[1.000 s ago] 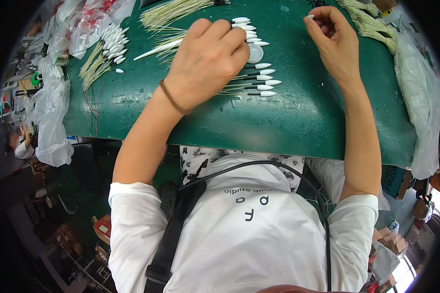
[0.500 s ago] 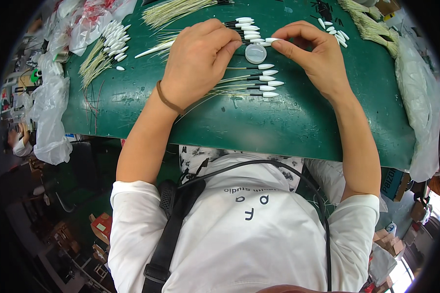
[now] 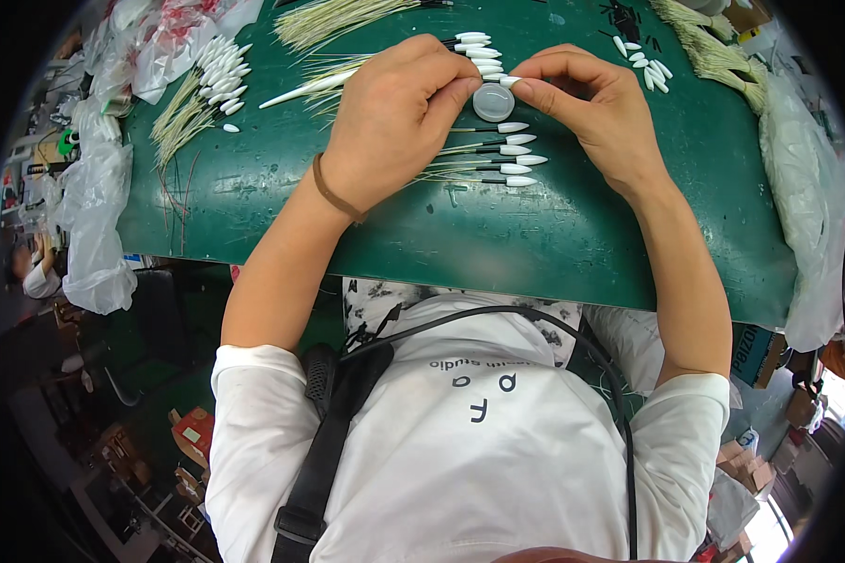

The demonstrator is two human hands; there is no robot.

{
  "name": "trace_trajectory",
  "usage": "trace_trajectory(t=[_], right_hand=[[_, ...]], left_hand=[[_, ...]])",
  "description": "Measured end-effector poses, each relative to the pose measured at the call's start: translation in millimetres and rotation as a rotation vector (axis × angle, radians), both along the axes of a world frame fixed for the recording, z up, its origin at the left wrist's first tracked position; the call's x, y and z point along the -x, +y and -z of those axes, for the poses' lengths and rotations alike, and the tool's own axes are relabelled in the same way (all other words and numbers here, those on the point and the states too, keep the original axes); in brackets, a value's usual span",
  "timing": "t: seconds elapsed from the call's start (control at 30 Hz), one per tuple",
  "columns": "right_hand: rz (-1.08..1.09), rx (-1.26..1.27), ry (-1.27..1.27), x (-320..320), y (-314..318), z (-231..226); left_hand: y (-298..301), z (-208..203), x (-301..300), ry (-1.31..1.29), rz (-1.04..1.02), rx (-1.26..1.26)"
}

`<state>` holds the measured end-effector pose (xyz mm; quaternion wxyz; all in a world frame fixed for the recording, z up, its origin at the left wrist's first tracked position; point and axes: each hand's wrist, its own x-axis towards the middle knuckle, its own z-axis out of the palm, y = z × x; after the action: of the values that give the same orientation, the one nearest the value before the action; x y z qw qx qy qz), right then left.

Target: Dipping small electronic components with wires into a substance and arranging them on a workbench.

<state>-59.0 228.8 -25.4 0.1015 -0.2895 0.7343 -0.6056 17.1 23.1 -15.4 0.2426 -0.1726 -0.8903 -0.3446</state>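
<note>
My left hand (image 3: 394, 122) is closed in a pinch on a thin stem, mostly hidden by the fingers. Facing it, my right hand (image 3: 596, 113) pinches a small white pointed tip (image 3: 508, 82) between thumb and forefinger, close to my left fingertips. Whether stem and tip touch is too small to tell. Just below them sits a small round clear dish (image 3: 491, 103). Pale stems with black ends and white tips (image 3: 516, 150) lie nearer me in a spaced row. Another group of white-tipped stems (image 3: 477, 49) lies beyond my fingers. A long white tapered stick (image 3: 310, 88) pokes out left of my left hand.
On the green table (image 3: 498, 235), a bundle of white-tipped stems (image 3: 221, 80) lies at left and plain stems (image 3: 338, 23) at the back. Loose white tips (image 3: 655, 73), small black pieces (image 3: 624, 17) and more stems (image 3: 714, 56) are at right. Plastic bags (image 3: 99, 216) hang over the left edge.
Both hands have come closer together: the left moved right, and the right moved slightly left with the white tip. The long stem trailing below my left wrist no longer shows there.
</note>
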Motion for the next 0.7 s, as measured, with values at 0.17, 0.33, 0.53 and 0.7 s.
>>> trace_trajectory(t=[0.17, 0.33, 0.53, 0.7], right_hand=[[0.003, -0.023, 0.078, 0.0, 1.2, -1.7], [0.002, -0.052, 0.196, 0.0, 0.2, -2.3], [0.088, -0.059, 0.293, 1.6, -1.6, -5.9], [0.186, -0.113, 0.168, 10.0, 8.7, -7.9]], left_hand=[[-0.5, 1.1, -1.6, -0.001, -0.003, 0.03], [1.8, 0.1, -1.7, -0.051, -0.014, -0.043], [-7.8, 7.3, 9.9, 0.1, -0.069, -0.002], [-29.7, 10.6, 28.9, 0.108, -0.178, 0.176]])
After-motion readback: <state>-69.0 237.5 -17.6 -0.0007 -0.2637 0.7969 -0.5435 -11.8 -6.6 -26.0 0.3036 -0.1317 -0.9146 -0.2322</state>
